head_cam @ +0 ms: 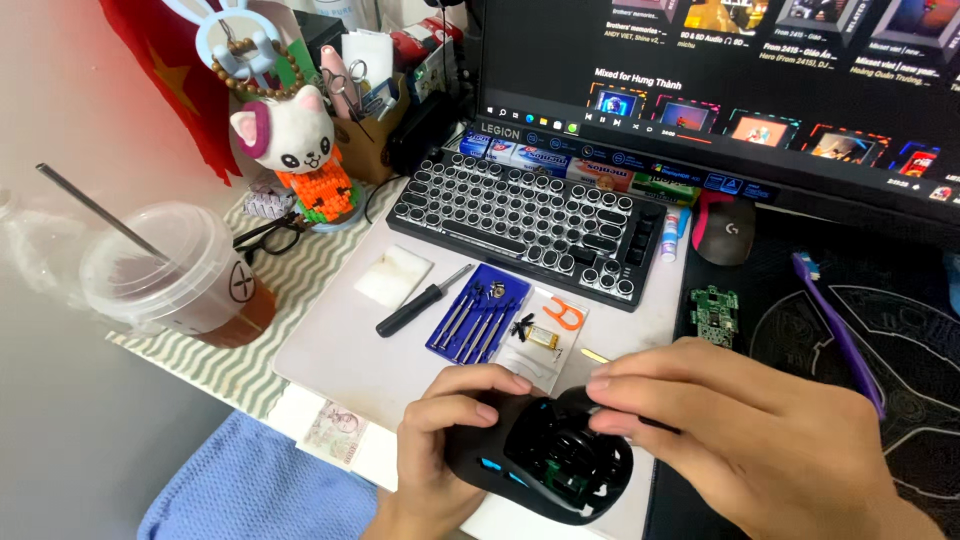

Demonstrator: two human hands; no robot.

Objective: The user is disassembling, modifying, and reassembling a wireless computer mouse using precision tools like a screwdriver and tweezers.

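Near the worktop (340,350) edge, the left hand (440,440) fingers clasp an opened black mouse shell (545,460); the right hand (740,430) fingers pinch its top rim, with a blue bit tray (480,312) lying beyond

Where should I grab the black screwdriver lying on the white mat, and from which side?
Take the screwdriver by its thick black handle, the lower left end, coming straight down from above. It lies flat and slanted, its thin metal shaft pointing up right toward the blue bit tray. The handle end has bare mat around it, so fingers can close across it there.
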